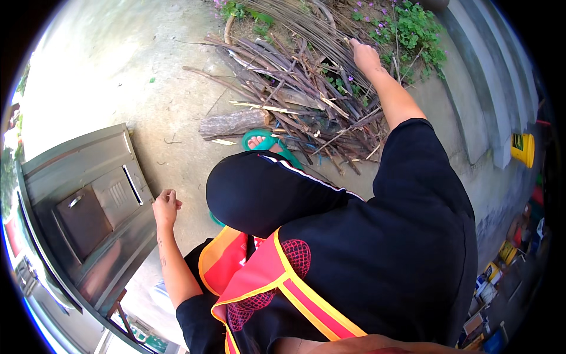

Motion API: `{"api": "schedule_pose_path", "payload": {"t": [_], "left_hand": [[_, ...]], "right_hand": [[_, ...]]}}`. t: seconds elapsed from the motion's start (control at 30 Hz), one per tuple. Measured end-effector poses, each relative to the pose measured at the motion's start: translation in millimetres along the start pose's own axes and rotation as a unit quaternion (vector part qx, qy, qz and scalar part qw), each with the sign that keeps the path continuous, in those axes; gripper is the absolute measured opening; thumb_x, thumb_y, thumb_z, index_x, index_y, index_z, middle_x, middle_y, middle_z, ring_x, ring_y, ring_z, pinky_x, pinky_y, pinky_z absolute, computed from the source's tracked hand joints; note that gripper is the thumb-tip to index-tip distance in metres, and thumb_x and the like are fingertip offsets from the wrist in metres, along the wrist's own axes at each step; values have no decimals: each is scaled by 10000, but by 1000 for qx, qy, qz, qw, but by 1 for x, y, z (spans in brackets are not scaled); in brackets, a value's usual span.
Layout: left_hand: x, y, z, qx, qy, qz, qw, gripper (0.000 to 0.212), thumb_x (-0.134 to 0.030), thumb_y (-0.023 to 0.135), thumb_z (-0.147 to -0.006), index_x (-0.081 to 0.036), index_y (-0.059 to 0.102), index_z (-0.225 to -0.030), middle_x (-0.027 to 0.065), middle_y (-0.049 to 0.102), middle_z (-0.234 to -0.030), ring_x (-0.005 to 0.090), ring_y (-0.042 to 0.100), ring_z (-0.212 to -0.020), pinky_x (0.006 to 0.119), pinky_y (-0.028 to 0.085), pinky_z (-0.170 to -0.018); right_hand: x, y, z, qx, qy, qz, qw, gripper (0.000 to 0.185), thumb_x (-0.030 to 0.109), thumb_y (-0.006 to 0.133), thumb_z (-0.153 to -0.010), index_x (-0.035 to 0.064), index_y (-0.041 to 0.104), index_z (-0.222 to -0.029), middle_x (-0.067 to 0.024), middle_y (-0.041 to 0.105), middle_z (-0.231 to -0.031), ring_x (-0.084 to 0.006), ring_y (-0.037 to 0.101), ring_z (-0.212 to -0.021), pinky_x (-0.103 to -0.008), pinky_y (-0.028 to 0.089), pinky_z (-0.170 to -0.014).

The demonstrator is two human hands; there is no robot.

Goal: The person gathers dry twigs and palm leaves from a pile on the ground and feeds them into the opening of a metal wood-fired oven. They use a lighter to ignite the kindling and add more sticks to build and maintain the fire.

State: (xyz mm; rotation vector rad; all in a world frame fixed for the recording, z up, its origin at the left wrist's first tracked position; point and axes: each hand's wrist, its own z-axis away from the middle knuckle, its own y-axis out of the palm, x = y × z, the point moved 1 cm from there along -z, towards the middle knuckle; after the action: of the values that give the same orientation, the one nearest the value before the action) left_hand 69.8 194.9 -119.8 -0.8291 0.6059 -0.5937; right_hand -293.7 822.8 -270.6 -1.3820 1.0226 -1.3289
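My right hand (pixel 366 57) reaches out over a brushwood pile and is shut on what looks like a thin stick (pixel 346 40); the fingers partly hide it. Long thin stalks (pixel 305 31) lie in a bundle beside that hand. Below them spreads a heap of broken branches (pixel 287 84), some with pale split ends. A short cut log (pixel 234 122) rests at the near left of the heap. My left hand (pixel 166 207) hangs in a loose fist next to a metal stove (pixel 93 212) with a handled door, and nothing shows in it.
My foot in a green sandal (pixel 265 144) stands against the near edge of the branches. Concrete steps (pixel 477 79) rise at the right, with a yellow bucket (pixel 523 149) beside them. Leafy plants with pink flowers (pixel 413 28) grow behind the pile. Several containers (pixel 491 274) stand at the lower right.
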Motion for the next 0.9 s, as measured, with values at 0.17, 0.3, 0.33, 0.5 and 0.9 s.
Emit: {"api": "schedule_pose_path", "payload": {"t": [0.17,0.3,0.33,0.5,0.9], "left_hand": [[-1,3,2,-2,2,29,1000,261,-220,558,-964,1,681,-1030,95,699,-670,131,663,-573,285,520,-593],[-4,3,3,-2,4,23,1000,259,-215,562,-964,5,682,-1028,95,698,-670,133,664,-576,281,522,-589],[-6,2,4,-1,9,21,1000,259,-213,563,-964,7,682,-1028,97,697,-671,133,664,-576,280,523,-589],[-11,2,5,-3,22,32,999,262,-209,563,-966,16,680,-1033,103,696,-677,131,662,-581,276,526,-588],[-16,6,1,9,14,30,999,266,-212,564,-970,11,677,-1059,99,688,-676,119,639,-569,269,519,-575]], "right_hand": [[-4,0,15,-27,-31,-13,999,210,123,501,-909,126,611,-1088,-180,685,-1003,-366,656,-940,-494,520,-768],[0,10,31,-35,-87,-15,995,199,151,632,-860,118,585,-1050,-128,647,-1017,-349,589,-1017,-450,496,-862],[0,11,32,-32,-80,-20,996,214,158,663,-845,112,570,-1033,-115,634,-1018,-353,578,-1016,-448,485,-868],[5,-4,44,-44,-112,79,990,222,238,665,-860,127,615,-1046,-70,628,-1043,-295,577,-1036,-435,469,-891],[141,-80,155,-8,-233,-43,972,284,324,662,-873,64,629,-982,-108,631,-998,-277,586,-1012,-410,453,-965]]}}
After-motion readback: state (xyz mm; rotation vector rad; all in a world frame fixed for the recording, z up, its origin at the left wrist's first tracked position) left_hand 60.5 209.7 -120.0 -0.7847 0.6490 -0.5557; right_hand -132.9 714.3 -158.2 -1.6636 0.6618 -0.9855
